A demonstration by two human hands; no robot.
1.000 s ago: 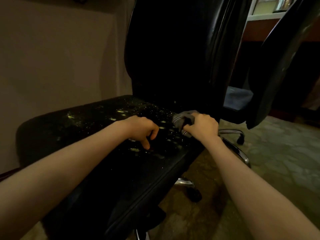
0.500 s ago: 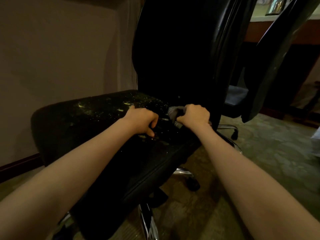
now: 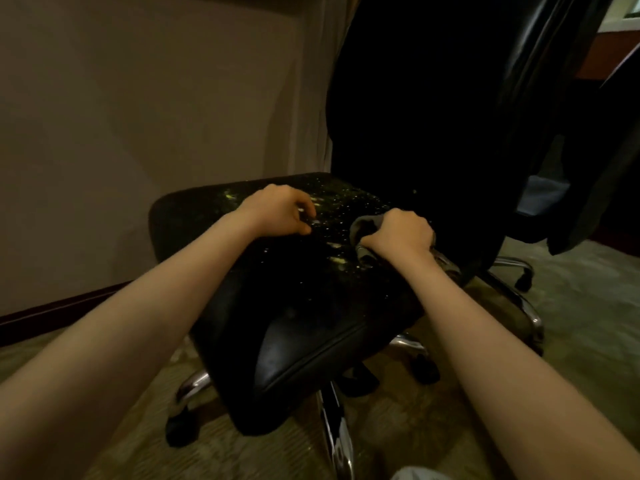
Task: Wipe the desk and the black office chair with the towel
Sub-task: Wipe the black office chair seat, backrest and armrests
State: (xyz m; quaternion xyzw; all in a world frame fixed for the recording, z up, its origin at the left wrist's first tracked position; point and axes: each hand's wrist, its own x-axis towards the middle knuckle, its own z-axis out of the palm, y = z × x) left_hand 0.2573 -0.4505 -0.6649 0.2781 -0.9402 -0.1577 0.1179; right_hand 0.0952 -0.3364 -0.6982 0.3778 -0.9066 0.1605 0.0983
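The black office chair's seat (image 3: 311, 327) fills the middle of the view, dotted with pale yellowish flecks (image 3: 341, 261) over its rear half. Its tall black backrest (image 3: 415, 105) rises behind. My right hand (image 3: 398, 233) grips a bunched grey towel (image 3: 363, 225) and presses it on the seat near the backrest's foot. My left hand (image 3: 280, 211) hovers at the seat's rear left among the flecks, with fingers curled towards the thumb. Whether it pinches a fleck is unclear. No desk is in view.
A plain beige wall (image 3: 138, 116) with a dark baseboard stands close on the left. The chair's chrome star base (image 3: 334, 431) and castors spread over patterned carpet (image 3: 588, 306). Another dark chair or hanging cloth (image 3: 602, 174) stands at the right.
The view has pulled back and up, so more of the seat front and base shows. My left hand's pointing finger has curled in. The right hand keeps hold of the towel.
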